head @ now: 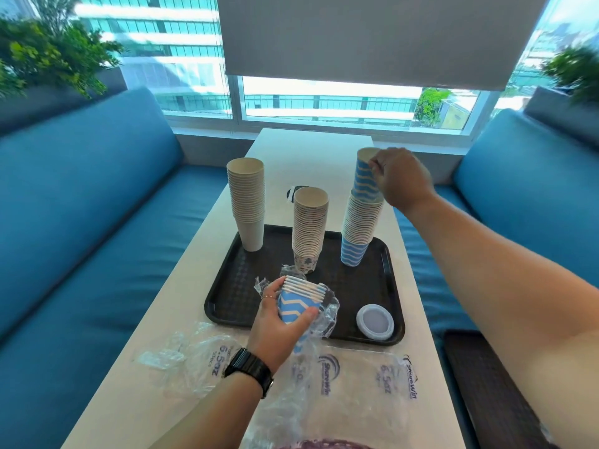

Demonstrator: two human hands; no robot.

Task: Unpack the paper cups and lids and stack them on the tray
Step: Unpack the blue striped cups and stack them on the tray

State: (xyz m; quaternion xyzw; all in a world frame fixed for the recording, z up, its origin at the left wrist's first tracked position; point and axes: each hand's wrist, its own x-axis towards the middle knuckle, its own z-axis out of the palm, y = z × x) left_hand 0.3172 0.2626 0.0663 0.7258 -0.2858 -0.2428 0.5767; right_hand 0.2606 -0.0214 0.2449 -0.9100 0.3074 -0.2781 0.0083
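On the black tray (233, 296) stand three stacks of paper cups: a plain cream stack (247, 202) at the left, a flower-patterned stack (308, 231) in the middle, and a blue wavy-striped stack (359, 228) at the right. My right hand (402, 179) pinches the rim of the top blue striped cup (364, 176), which sits in the right stack. My left hand (278, 322) grips a short stack of blue striped cups (299, 299), half inside a clear plastic sleeve (324, 319), above the tray's near edge. White lids (375, 321) lie in the tray's near right corner.
Empty clear plastic wrappers (194, 354) with printing lie on the white table (201, 254) in front of the tray. A dark object (293, 191) sits behind the middle stack. Blue sofas (81, 205) flank the table on both sides; a window is beyond.
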